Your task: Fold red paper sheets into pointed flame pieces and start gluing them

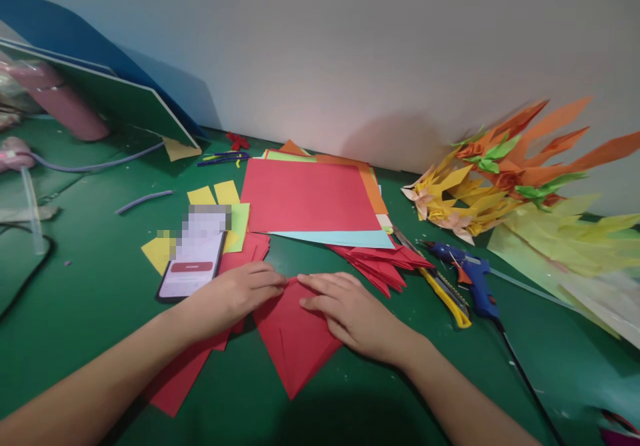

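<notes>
A folded red paper [295, 346] lies on the green table [370, 399], its pointed end toward me. At its top left edge is my left hand [243, 299], fingers pressed together on the fold. My right hand [350, 309] pinches the paper's top corner and rests along its right side. More red paper strips [180, 379] lie partly under my left forearm. A phone [195, 259] sits left of my left hand, over yellow paper pieces [227, 193].
Stacked coloured sheets [310, 193] lie behind the hands, with folded red pieces [380, 266] beside them. A yellow cutter [447, 299], a blue glue gun [480, 286] and paper flowers [500, 173] are at right. A pink bottle [65, 103] leans at left.
</notes>
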`<action>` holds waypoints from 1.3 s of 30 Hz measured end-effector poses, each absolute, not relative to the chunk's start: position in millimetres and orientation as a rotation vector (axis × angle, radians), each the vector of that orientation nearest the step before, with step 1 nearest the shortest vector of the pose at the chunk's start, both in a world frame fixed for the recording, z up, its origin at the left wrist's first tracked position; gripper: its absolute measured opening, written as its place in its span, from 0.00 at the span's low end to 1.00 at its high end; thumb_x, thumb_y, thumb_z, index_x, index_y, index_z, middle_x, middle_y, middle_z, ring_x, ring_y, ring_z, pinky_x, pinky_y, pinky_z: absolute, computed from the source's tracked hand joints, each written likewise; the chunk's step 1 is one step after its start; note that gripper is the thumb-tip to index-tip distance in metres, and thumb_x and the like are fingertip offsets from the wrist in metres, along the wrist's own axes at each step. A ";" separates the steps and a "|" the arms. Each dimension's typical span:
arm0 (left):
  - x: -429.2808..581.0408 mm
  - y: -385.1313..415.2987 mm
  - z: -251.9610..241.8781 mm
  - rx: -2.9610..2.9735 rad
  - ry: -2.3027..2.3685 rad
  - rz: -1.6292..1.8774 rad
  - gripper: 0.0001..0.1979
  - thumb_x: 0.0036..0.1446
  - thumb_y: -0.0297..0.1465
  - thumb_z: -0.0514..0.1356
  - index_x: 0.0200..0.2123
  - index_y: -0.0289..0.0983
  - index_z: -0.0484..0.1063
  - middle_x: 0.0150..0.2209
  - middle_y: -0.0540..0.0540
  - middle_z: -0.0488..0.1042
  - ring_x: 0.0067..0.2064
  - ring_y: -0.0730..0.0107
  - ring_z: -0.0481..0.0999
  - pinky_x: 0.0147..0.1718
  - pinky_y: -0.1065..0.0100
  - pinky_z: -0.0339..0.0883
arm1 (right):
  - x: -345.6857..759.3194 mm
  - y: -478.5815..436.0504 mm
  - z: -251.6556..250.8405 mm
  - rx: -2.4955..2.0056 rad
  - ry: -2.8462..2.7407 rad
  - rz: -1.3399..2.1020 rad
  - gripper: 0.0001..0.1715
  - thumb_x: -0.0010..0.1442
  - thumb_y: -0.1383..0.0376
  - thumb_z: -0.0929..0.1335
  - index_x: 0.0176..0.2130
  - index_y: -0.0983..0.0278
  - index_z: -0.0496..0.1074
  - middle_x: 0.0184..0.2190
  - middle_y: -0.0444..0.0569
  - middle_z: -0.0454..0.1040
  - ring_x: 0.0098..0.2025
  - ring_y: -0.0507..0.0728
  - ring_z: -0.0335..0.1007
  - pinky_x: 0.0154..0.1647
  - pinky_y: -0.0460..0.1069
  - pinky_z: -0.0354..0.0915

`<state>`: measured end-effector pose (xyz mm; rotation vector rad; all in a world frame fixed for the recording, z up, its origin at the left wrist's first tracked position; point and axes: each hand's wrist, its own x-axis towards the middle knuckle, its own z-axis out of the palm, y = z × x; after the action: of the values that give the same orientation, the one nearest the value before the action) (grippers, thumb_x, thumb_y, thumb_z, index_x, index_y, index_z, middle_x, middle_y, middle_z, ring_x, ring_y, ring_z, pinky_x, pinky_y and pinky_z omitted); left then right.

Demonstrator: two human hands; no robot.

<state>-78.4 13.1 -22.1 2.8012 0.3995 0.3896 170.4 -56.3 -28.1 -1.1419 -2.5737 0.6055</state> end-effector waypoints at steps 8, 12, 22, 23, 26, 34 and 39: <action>-76.8 11.8 -18.1 2.776 0.382 0.321 0.19 0.61 0.18 0.47 0.47 0.35 0.74 0.47 0.39 0.78 0.49 0.61 0.74 0.50 0.60 0.71 | 170.4 -56.8 -28.0 -1.143 -2.568 0.597 0.24 0.60 0.77 0.59 0.52 0.62 0.71 0.63 0.53 0.62 0.62 0.57 0.57 0.59 0.58 0.58; -76.2 10.5 -16.8 2.806 0.373 0.312 0.19 0.60 0.17 0.48 0.47 0.33 0.74 0.47 0.39 0.77 0.49 0.60 0.74 0.49 0.59 0.71 | 170.2 -56.5 -27.4 -1.142 -2.570 0.602 0.24 0.60 0.77 0.59 0.52 0.63 0.71 0.63 0.52 0.62 0.62 0.58 0.57 0.59 0.58 0.57; -74.8 11.5 -21.4 2.898 0.342 0.360 0.16 0.56 0.15 0.51 0.43 0.32 0.73 0.45 0.40 0.78 0.47 0.61 0.74 0.48 0.62 0.71 | 170.6 -57.2 -29.5 -1.177 -2.600 0.601 0.25 0.60 0.76 0.59 0.53 0.62 0.70 0.63 0.51 0.62 0.63 0.59 0.56 0.60 0.58 0.57; -74.7 11.4 -21.8 2.907 0.336 0.374 0.16 0.56 0.15 0.51 0.43 0.32 0.72 0.45 0.40 0.78 0.46 0.61 0.74 0.47 0.62 0.71 | 170.6 -57.2 -30.1 -1.190 -2.603 0.592 0.25 0.60 0.76 0.60 0.53 0.62 0.71 0.63 0.50 0.62 0.63 0.60 0.55 0.60 0.59 0.57; -74.3 10.6 -21.9 2.932 0.353 0.358 0.16 0.55 0.14 0.51 0.42 0.31 0.72 0.45 0.40 0.78 0.46 0.61 0.73 0.47 0.62 0.71 | 170.8 -57.5 -31.4 -1.217 -2.608 0.559 0.25 0.60 0.75 0.60 0.53 0.61 0.71 0.63 0.48 0.62 0.63 0.62 0.53 0.60 0.61 0.57; -72.8 7.0 -16.3 2.938 0.468 0.204 0.15 0.56 0.16 0.52 0.41 0.34 0.73 0.46 0.42 0.77 0.46 0.63 0.72 0.48 0.63 0.69 | 170.6 -58.9 -29.8 -1.243 -2.614 0.554 0.25 0.60 0.75 0.60 0.54 0.60 0.70 0.64 0.46 0.60 0.61 0.62 0.55 0.59 0.61 0.57; -72.2 7.1 -12.8 2.938 0.469 0.242 0.19 0.56 0.17 0.48 0.43 0.34 0.74 0.42 0.43 0.78 0.44 0.63 0.72 0.48 0.62 0.68 | 169.2 -60.5 -28.5 -1.284 -2.601 0.543 0.26 0.60 0.75 0.60 0.53 0.58 0.71 0.64 0.46 0.60 0.61 0.61 0.55 0.58 0.61 0.56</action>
<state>-72.2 7.1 -12.8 2.9382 0.4694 0.2421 169.2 -60.5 -28.5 -1.2838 -2.6006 0.5429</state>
